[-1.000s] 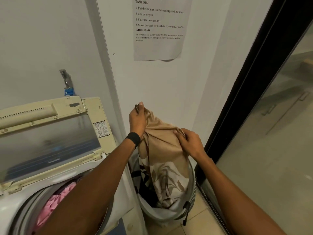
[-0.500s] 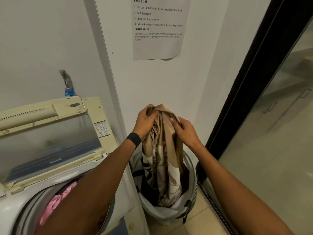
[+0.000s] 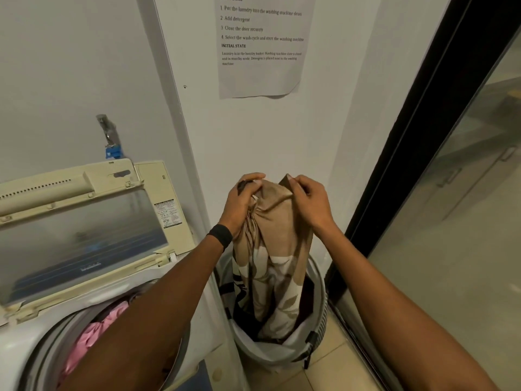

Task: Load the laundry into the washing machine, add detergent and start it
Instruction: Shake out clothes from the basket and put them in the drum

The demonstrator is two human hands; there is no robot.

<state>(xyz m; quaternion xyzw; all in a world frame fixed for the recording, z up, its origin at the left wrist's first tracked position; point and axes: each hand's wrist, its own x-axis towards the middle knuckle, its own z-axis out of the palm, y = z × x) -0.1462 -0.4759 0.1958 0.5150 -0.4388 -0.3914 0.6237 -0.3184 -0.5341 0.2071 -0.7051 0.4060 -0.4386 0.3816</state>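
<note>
By the wall (image 3: 324,142), basket (image 3: 320,280) holds patterned cloth (image 3: 275,249).

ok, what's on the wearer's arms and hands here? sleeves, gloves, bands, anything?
Both forearms are bare up to the frame edge: no sleeves show, and no gloves. The left hand has a plain black band snug around the wrist, smooth, with no face or markings visible from this angle. The right hand and its wrist carry nothing. No rings can be made out on either hand.

A: Wall sheet (image 3: 260,46): "TASK GOAL", steps 1–4: put laundry into drum, "Add detergent", "Close the door securely", select cycle and start. Then "INITIAL STATE".
B: Washer lid sticker (image 3: 168,213)?
A: Print too small to read.
</note>
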